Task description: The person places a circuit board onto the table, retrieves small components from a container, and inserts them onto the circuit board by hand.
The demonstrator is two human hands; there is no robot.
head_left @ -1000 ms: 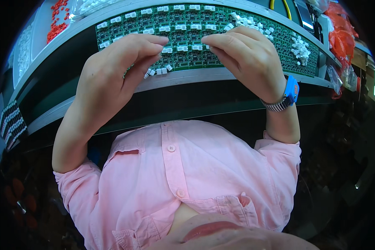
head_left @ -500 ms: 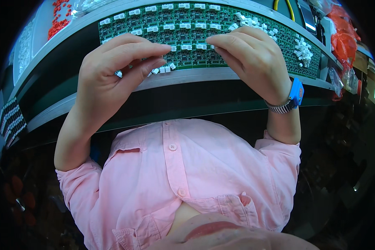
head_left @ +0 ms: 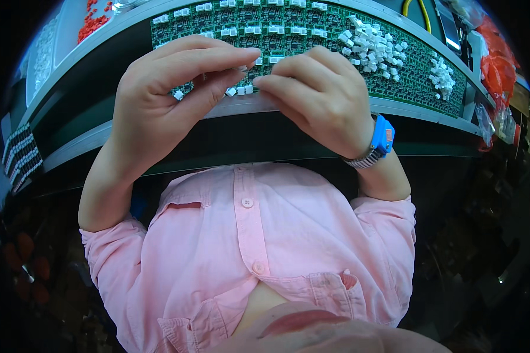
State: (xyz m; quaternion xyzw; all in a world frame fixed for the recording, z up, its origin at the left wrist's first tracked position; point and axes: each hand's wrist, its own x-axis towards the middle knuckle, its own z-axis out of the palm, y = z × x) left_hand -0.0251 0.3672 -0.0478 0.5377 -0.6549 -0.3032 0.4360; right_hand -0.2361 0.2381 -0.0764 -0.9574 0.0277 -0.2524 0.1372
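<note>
My left hand (head_left: 159,97) is curled over the left part of the green circuit board panel (head_left: 421,91), thumb and index finger in a pinch. A small white connector (head_left: 243,68) shows between those fingertips. Close by on the right, my right hand (head_left: 321,88) has its fingertips together, low over the panel's near edge; what they hold, if anything, is hidden. Loose white connectors (head_left: 240,91) lie along that edge beside the fingertips. Rows of white connectors (head_left: 252,29) sit on the boards behind my hands, and part of the nearest row is covered by them.
A heap of white connectors (head_left: 374,50) lies on the panel to the right, with a smaller pile (head_left: 441,77) beyond it. A metal rail (head_left: 394,107) runs along the near side. Red parts (head_left: 92,25) lie at the far left; a red plastic bag (head_left: 494,53) is at the right.
My right hand has moved left and toward me, closer to my left fingertips, uncovering the larger connector heap. The view has shifted slightly; my left hand stays in nearly the same pose.
</note>
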